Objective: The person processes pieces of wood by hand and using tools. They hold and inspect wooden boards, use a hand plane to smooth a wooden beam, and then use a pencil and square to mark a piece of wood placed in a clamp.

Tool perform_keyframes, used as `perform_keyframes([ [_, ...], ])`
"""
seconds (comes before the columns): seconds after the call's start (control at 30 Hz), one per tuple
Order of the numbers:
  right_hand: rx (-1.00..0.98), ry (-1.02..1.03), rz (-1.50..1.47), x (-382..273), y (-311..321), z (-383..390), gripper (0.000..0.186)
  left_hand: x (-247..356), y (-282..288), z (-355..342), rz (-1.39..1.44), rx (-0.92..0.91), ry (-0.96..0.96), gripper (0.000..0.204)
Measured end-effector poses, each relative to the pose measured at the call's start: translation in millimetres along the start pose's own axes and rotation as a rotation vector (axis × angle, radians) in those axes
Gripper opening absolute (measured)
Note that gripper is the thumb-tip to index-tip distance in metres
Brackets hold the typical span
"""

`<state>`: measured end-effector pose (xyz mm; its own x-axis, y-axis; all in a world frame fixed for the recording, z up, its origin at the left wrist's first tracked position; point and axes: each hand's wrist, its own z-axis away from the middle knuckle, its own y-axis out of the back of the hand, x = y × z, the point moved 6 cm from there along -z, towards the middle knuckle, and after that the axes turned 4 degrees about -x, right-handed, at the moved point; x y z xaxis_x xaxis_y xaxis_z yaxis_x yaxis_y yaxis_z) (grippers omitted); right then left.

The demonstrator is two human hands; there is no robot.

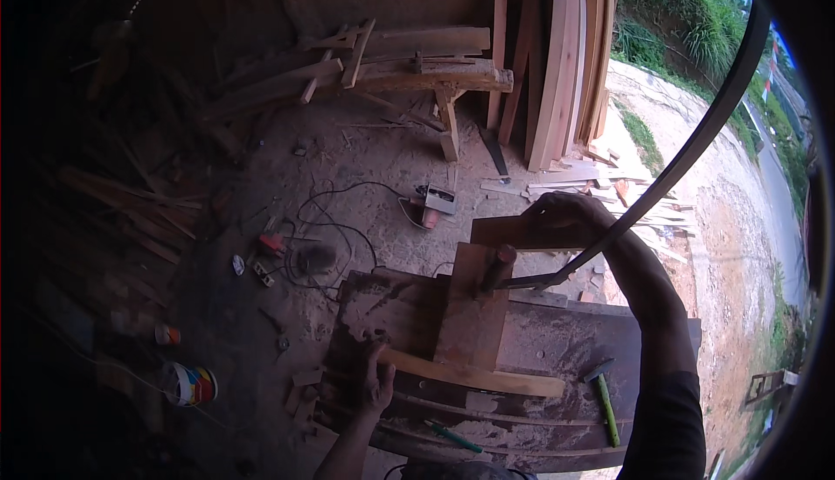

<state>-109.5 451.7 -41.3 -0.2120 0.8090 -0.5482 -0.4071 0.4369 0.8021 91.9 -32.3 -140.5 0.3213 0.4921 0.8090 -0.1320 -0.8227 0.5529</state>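
At the left end of a light wooden strip (pixel 474 374), my left hand (pixel 377 382) is closed around the wood. The strip lies across a dark, dusty workbench (pixel 383 306). My right hand (pixel 565 210) reaches to the bench's far side and grips the top of a short wooden board (pixel 496 232). Between my hands sits a wider wooden block (pixel 470 315), with a round brown wooden piece (pixel 500 264) on it. A long dark bar (pixel 670 176) slants from the upper right down to this piece and passes in front of my right forearm.
A hammer with a green handle (pixel 607 406) and a green pencil-like tool (pixel 452 436) lie on the bench. Beyond it are a power tool (pixel 432 206) and cables on the floor. Tall planks (pixel 557 63) lean by the doorway; a paint bucket (pixel 191 384) stands left.
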Motion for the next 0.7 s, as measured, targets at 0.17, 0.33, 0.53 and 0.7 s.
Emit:
perform_keyframes([
  [0.17, -0.029, -0.001, -0.005, -2.2, 2.0, -4.6, 0.046, 2.9, -0.6, -2.1, 0.016, 0.003, -0.001, 0.046],
  [0.33, -0.074, 0.002, 0.004, -13.7, -14.3, -12.1, 0.046, -11.8, -0.7, -0.7, 0.035, -0.005, 0.008, 0.047],
  [0.53, -0.098, -0.008, 0.002, -19.2, -15.8, -21.2, 0.046, -7.9, -3.0, -1.4, 0.04, -0.012, 0.009, 0.047],
  [0.7, -0.099, -0.006, -0.003, -24.0, -20.9, -24.2, 0.045, -0.5, 1.3, -7.1, 0.023, -0.008, -0.018, 0.046],
])
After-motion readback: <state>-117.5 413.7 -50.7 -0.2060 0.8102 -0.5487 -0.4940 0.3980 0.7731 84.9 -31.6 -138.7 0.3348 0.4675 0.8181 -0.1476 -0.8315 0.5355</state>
